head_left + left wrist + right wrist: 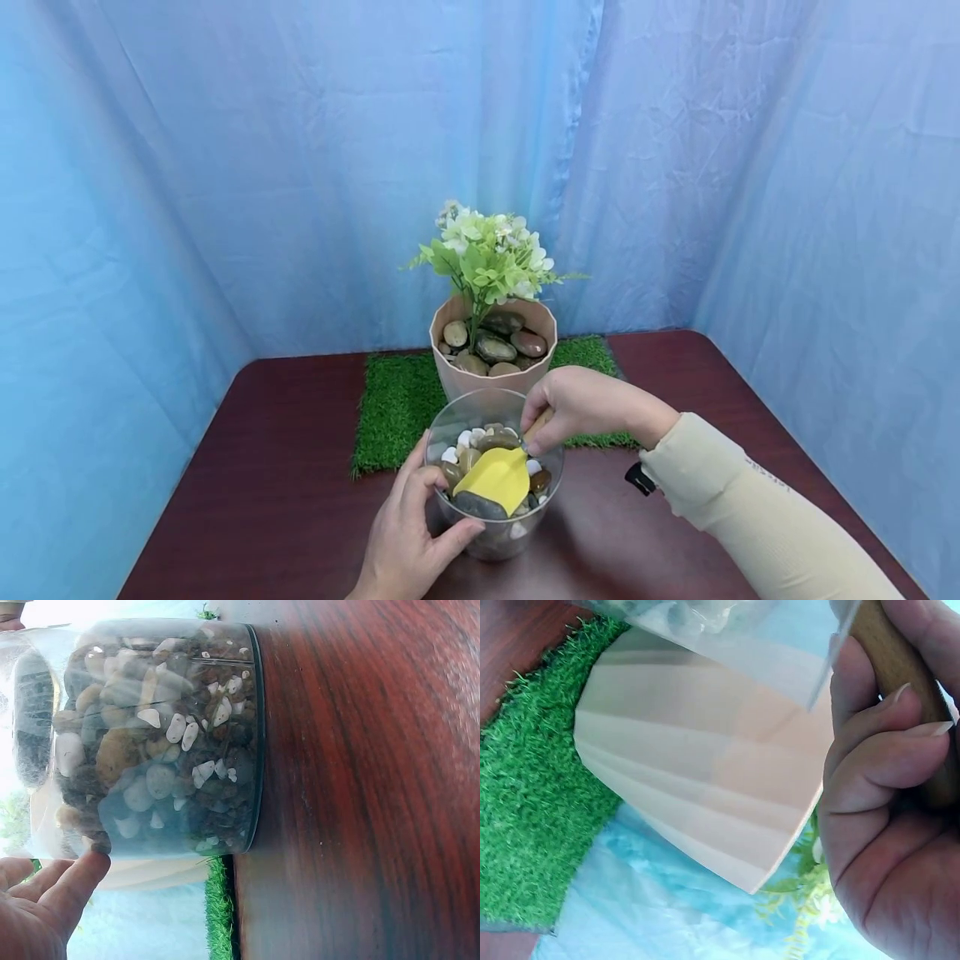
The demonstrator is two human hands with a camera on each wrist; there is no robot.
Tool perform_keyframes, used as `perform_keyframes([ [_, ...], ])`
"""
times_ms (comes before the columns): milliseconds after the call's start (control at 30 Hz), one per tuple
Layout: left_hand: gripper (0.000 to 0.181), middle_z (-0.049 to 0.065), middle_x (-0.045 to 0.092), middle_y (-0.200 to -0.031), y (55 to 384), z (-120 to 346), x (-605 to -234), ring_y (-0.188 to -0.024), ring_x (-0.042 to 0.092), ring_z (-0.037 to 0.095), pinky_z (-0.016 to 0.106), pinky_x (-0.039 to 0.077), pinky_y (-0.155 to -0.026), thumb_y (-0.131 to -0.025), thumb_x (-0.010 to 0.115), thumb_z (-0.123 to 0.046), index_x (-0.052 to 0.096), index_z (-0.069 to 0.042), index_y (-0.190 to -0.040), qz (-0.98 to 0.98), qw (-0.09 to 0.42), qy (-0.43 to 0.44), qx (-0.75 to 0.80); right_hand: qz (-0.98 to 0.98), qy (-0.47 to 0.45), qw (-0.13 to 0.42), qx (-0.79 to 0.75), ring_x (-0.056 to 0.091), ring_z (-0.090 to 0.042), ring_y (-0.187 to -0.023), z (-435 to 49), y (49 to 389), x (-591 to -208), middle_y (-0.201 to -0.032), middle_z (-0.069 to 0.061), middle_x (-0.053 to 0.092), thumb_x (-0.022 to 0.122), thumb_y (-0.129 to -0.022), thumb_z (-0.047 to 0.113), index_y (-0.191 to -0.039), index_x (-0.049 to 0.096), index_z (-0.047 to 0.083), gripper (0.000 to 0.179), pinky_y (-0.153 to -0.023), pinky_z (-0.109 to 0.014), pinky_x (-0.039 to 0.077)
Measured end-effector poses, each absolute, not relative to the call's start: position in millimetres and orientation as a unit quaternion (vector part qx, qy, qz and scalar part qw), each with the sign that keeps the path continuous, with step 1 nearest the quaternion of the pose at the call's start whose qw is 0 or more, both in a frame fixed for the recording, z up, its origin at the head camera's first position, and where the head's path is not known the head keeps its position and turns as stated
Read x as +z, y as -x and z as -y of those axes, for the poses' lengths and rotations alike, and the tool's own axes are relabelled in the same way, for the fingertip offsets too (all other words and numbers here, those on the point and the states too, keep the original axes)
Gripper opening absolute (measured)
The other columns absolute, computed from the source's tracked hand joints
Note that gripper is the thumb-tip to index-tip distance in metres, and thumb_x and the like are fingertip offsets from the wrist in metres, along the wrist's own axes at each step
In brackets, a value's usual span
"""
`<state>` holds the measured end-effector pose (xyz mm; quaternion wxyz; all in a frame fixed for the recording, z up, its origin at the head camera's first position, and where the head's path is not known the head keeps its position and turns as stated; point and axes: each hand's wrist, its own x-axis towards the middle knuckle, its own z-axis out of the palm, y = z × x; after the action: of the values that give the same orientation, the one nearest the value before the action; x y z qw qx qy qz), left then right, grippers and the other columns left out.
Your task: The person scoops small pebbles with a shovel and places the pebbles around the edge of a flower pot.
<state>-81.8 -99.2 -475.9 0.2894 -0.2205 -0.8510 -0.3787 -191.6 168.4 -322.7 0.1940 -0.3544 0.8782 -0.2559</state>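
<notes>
A clear plastic container (495,537) of mixed pebbles stands near the front of the table. My left hand (416,517) holds its left side, thumb across the front wall and fingers around the side. Inside, white, brown and dark pebbles (157,735) show through the wall. My right hand (573,412) reaches over the right rim and grips the wooden handle (892,656) of a small yellow trowel (495,479). The blade slants down inside the container toward the left front. At its tip lies a large dark grey stone (480,505), partly overlapped by the blade.
Right behind the container is a pale pink pot (487,382) with large stones and a white-and-green flower bunch (495,254). Under the pot lies a green artificial grass mat (401,412). Blue curtains (337,167) surround the dark red wooden table (285,483).
</notes>
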Motion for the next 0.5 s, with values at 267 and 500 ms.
perform_keyframes([
  [267,0.057,0.019,0.044,-0.161,77.9,100.0,-479.7,-0.134,0.060,0.038,0.047,0.061,-0.087,-0.082,0.087,-0.050,0.055,-0.013,-0.111,0.851,0.284,0.217,-0.386,-0.869,0.337,0.212,-0.294,0.066,-0.007,-0.075,-172.1,195.2,-334.3,-0.084,0.014,0.075,0.086,-0.085,0.026,-0.092,0.082,0.024,0.008,-0.067,-0.027,0.055],
  [500,0.055,0.019,0.039,-0.163,81.4,98.6,-475.7,-0.130,0.062,0.040,0.036,0.063,-0.086,-0.083,0.088,-0.042,0.051,-0.011,-0.110,0.843,0.256,0.218,-0.421,-0.866,0.323,0.213,-0.316,0.068,-0.010,-0.080,-175.8,199.8,-333.8,-0.088,0.011,0.077,0.086,-0.086,0.031,-0.096,0.082,0.022,0.013,-0.072,-0.029,0.057],
])
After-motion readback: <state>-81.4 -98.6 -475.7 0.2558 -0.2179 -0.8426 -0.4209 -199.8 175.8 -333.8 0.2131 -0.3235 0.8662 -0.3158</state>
